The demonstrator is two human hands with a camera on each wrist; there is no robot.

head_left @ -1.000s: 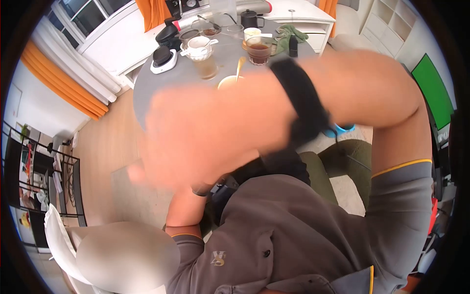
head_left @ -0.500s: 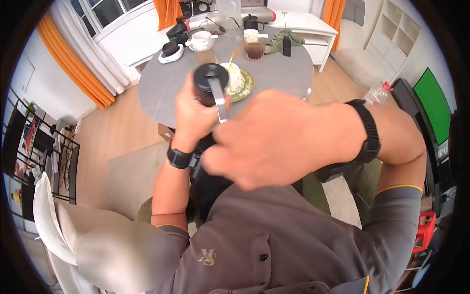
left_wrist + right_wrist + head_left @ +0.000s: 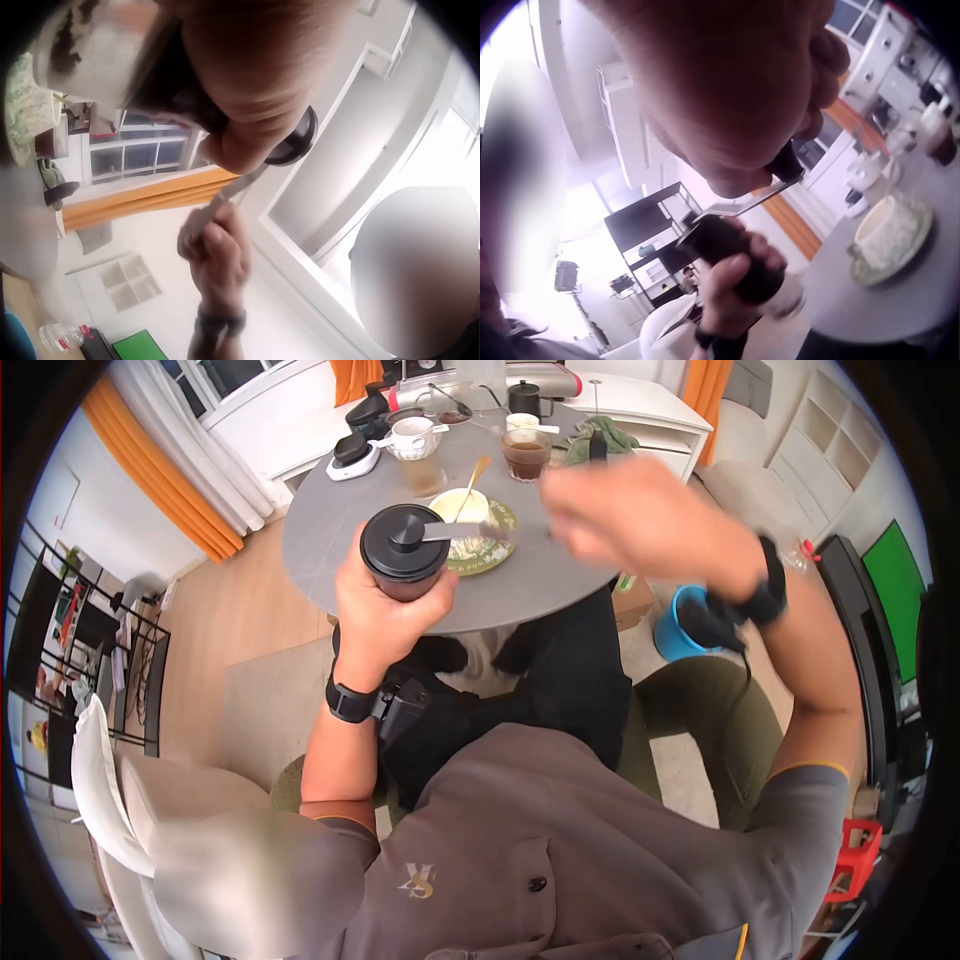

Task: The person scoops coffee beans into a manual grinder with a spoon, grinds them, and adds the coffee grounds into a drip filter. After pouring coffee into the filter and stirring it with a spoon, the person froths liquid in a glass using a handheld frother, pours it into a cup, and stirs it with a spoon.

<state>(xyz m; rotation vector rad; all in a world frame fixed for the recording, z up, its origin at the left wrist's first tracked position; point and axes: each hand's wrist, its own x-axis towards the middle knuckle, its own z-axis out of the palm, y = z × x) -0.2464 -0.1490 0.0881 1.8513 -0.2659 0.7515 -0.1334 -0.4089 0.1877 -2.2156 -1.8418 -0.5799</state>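
A hand coffee grinder with a black lid stands upright in my left hand, whose fingers and thumb wrap round its dark body. Its clear lower jar shows dark grounds on the wall in the left wrist view. From the lid a flat metal crank reaches out to the right. My right hand, blurred, grips the black knob at the crank's end. Just beyond the grinder, a white cup with a gold spoon sits on a green patterned saucer.
On the grey round table stand a white scale, a white dripper over a glass, a glass of brown liquid and a black pitcher. A green cloth lies at the back right; a blue bucket is on the floor.
My right hand has swung round with the crank, from in front of the grinder out to the right. The grinder, hidden behind the right hand at first, has come into view in my left hand.
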